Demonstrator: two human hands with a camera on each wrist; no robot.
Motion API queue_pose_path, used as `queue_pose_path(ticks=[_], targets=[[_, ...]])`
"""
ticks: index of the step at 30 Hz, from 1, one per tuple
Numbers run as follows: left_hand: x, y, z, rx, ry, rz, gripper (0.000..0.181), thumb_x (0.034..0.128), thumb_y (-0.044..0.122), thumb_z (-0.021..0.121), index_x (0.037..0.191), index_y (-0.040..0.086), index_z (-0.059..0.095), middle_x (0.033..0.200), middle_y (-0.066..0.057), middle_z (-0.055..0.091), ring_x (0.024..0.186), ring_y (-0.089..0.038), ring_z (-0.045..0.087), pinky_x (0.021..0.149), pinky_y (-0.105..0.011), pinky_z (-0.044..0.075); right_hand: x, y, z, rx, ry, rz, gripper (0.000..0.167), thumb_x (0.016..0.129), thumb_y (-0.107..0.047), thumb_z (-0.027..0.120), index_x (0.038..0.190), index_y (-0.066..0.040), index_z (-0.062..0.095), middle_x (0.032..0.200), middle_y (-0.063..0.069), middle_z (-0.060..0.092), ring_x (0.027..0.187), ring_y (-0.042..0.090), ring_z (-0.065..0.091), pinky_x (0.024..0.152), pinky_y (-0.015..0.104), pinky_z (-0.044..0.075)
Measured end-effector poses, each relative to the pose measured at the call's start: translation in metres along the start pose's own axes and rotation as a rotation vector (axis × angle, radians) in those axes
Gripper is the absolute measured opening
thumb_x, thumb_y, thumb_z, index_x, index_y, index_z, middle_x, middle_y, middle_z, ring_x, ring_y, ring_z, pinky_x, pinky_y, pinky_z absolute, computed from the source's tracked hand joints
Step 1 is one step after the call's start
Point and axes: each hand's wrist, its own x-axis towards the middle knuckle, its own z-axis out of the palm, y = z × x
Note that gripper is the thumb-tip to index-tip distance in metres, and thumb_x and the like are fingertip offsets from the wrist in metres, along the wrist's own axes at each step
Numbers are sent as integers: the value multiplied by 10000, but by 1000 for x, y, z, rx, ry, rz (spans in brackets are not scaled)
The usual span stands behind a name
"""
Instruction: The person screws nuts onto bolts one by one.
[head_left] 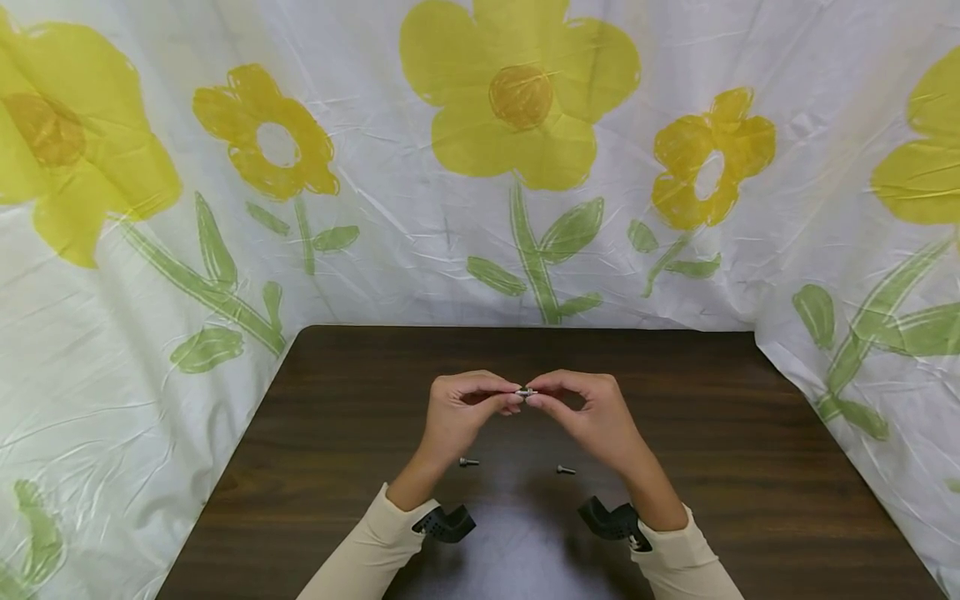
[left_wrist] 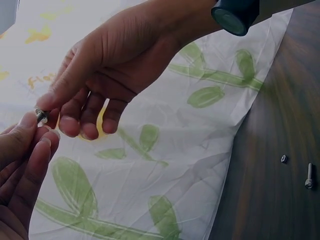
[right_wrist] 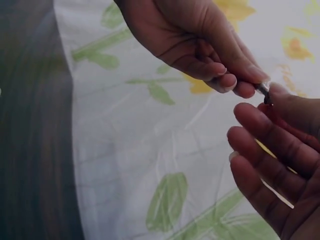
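A person in cream sleeves point(head_left: 371, 542) raises both hands over a dark wood-grain table point(head_left: 337, 400), before a curtain point(head_left: 390, 250) printed with yellow flowers. From left, the left hand point(head_left: 453, 414) pinches one end of a small silver threaded fastener point(head_left: 527, 392), held above the tabletop between the two hands. Nearer the person lie a first screw point(head_left: 468, 462) and, to its right, a second screw point(head_left: 566, 470). The right hand point(head_left: 603, 417) pinches the fastener's other end. The left wrist view shows a metal nut point(left_wrist: 284, 158) near one screw, and orange script point(left_wrist: 42, 80) starting "Flo", the rest too faint to read.
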Motion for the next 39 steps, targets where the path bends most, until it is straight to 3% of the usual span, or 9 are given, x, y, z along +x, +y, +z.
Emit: queue_pose_path(ticks=[7, 16, 22, 25, 31, 39], targets=[[-1, 2, -1, 25, 4, -7, 102, 847, -136, 732, 941, -101, 754, 873, -212, 737, 719, -251, 740, 617, -454, 615, -2, 2, 4, -1, -26, 46, 150, 949, -38, 710, 954, -181, 754, 810, -69, 731, 719, 179, 707, 625, 256, 546], [0, 1, 0, 21, -2, 9, 112, 835, -147, 737, 941, -109, 747, 864, -222, 731, 710, -248, 736, 608, -443, 614, -1, 0, 6, -12, -31, 77, 260, 1005, -67, 640, 812, -228, 709, 743, -93, 693, 711, 94, 674, 646, 310, 552], [0, 2, 0, 34, 10, 4, 104, 848, -140, 730, 939, -97, 753, 870, -209, 735, 710, -246, 734, 612, -442, 615, -2, 0, 2, -2, -3, 73, 131, 948, -40, 713, 988, -162, 740, 837, -42, 735, 738, 134, 699, 651, 285, 566], [0, 2, -1, 41, 21, 0, 97, 855, -132, 728, 936, -87, 758, 868, -199, 736, 707, -238, 733, 611, -427, 615, -2, 1, -1, 6, 8, 36, 239, 874, -5, 785, 1082, -115, 742, 926, -1, 761, 770, 139, 716, 670, 269, 583], [-1, 2, -1, 35, 17, 0, 97, 857, -134, 724, 938, -89, 756, 865, -201, 734, 707, -243, 733, 612, -439, 615, -1, 1, -1, 8, 7, 5, 239, 841, 2, 812, 1055, -94, 768, 957, 13, 767, 802, 125, 725, 691, 240, 585], [0, 2, 0, 14, 6, 5, 97, 853, -137, 727, 942, -107, 747, 866, -222, 729, 716, -252, 738, 617, -429, 616, -1, -2, 0, -12, -10, 41, 181, 873, -22, 791, 1010, -139, 771, 929, -47, 760, 798, 110, 716, 673, 247, 570]])
